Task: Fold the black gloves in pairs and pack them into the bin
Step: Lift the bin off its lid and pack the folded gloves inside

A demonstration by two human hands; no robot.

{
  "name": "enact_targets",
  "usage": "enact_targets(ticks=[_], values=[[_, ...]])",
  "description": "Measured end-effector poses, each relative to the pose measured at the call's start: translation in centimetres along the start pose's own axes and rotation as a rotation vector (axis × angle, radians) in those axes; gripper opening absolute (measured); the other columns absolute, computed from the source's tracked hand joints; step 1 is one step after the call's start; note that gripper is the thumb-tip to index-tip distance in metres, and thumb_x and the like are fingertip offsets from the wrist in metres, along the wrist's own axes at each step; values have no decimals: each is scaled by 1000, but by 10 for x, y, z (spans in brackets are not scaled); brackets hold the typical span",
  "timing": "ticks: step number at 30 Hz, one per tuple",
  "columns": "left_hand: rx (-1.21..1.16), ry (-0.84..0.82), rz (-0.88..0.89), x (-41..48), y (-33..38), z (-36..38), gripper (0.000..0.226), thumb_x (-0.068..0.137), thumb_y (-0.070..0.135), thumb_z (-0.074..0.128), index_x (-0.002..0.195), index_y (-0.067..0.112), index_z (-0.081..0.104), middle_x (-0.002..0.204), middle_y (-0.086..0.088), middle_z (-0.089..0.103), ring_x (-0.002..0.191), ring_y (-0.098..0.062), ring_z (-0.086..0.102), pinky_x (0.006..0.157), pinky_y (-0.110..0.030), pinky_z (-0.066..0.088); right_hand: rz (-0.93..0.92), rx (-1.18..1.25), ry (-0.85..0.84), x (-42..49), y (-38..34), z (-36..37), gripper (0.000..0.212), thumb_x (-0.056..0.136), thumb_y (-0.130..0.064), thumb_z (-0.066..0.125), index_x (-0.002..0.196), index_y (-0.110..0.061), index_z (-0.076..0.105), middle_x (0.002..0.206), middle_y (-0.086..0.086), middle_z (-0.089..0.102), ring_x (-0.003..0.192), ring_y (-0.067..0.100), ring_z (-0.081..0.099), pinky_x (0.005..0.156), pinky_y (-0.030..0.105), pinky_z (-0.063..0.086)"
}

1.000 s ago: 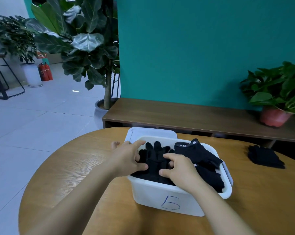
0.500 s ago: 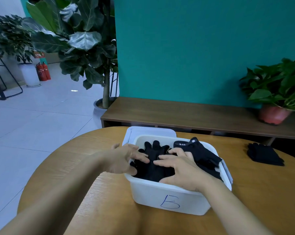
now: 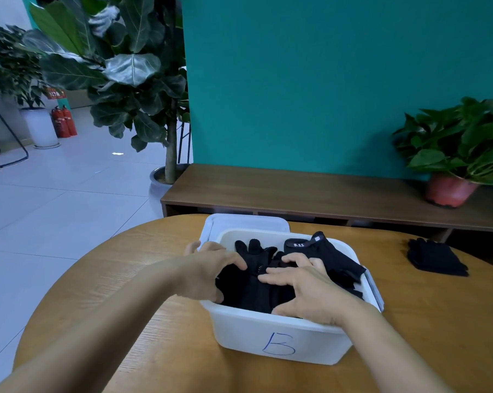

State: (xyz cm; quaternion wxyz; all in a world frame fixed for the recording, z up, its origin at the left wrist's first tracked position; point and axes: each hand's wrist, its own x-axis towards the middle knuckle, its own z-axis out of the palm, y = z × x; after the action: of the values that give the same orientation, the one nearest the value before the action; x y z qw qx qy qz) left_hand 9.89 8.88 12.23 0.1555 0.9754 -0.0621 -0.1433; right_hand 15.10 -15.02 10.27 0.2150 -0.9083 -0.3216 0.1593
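A round wooden surface (image 3: 438, 321) fills the foreground. Behind it, a low wooden shelf (image 3: 296, 191) runs along a teal wall (image 3: 324, 80) and carries a leafy plant (image 3: 461, 137) in a reddish pot (image 3: 449, 191) at its right end. At the shelf's left end a tall broad-leaved tree (image 3: 131, 69) stands on the pale tiled floor (image 3: 55, 208). Farther left are a plant in a white pot (image 3: 39, 127), two red fire extinguishers (image 3: 65, 121) and what looks like a black stool frame (image 3: 1, 146).

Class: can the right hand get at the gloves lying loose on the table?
Likely yes: nothing stands between the right hand and the loose gloves on its side of the bin.
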Motion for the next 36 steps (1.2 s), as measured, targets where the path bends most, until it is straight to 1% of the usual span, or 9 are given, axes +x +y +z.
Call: enact_targets(ticks=[2, 5, 12, 18, 22, 25, 28, 33, 36], values=[[-69, 35, 59, -9, 1, -4, 71, 86, 8, 63, 142, 43, 38, 146, 20, 32, 129, 4, 12, 116, -27, 6, -6, 10, 13, 1, 0, -1, 71, 78, -34, 77, 139, -52, 46, 151, -26, 27, 133, 11, 10, 112, 31, 21], [-60, -32, 93, -14, -2, -7, 75, 88, 3, 56, 147, 44, 34, 153, 29, 26, 140, 9, 7, 121, -36, -3, -19, -2, 5, 3, -4, -2, 74, 76, -34, 78, 140, -52, 44, 152, -27, 25, 132, 12, 9, 107, 28, 19], [-30, -65, 27, -1, 1, 0, 85, 84, 2, 54, 151, 45, 26, 163, 3, 15, 147, 3, -14, 117, -45, -21, 17, 20, -28, 10, -1, -3, 76, 74, -36, 80, 139, -53, 44, 152, -27, 24, 133, 13, 6, 113, 35, 18], [-9, -50, -6, 3, 1, 9, 79, 88, 13, 60, 150, 47, 25, 162, 5, 13, 148, 2, -14, 115, -48, -24, 2, -13, -37, 12, -1, -2, 75, 77, -37, 79, 141, -52, 43, 152, -26, 26, 134, 14, 6, 113, 34, 18], [-288, 17, 28, -4, 0, 4, 81, 85, 3, 59, 146, 48, 33, 144, 30, 40, 145, 4, 20, 124, -42, 10, -1, 82, 29, 6, -2, -7, 66, 80, -33, 76, 138, -49, 49, 151, -19, 24, 136, 15, 9, 112, 32, 22], [-503, 146, 20, -8, 10, 2, 74, 88, -7, 54, 133, 51, 45, 135, 28, 53, 132, 3, 42, 102, -16, 39, -2, 129, 170, 0, 2, -11, 50, 89, -32, 69, 135, -47, 54, 147, -12, 32, 134, 16, 18, 109, 28, 21], [-498, 271, 51, -1, 32, 2, 61, 93, -2, 54, 144, 30, 47, 137, 18, 55, 133, -1, 45, 99, -12, 37, -40, 133, 317, -9, 8, -16, 38, 92, -31, 62, 128, -43, 62, 131, -12, 54, 129, 16, 37, 114, 36, 29], [-487, 404, 104, 18, 86, 6, 57, 98, 14, 59, 149, 32, 39, 143, 19, 48, 125, 5, 47, 89, -1, 34, 37, 171, 467, -40, 26, -37, 38, 93, -25, 63, 128, -38, 63, 128, -7, 60, 127, 17, 48, 108, 35, 39], [-449, 429, 153, 36, 126, 13, 60, 98, 18, 60, 151, 30, 35, 150, 12, 44, 138, -8, 41, 107, -20, 37, 84, 153, 542, -68, 52, -52, 42, 92, -24, 64, 130, -41, 60, 114, -15, 59, 123, 19, 49, 106, 37, 39]])
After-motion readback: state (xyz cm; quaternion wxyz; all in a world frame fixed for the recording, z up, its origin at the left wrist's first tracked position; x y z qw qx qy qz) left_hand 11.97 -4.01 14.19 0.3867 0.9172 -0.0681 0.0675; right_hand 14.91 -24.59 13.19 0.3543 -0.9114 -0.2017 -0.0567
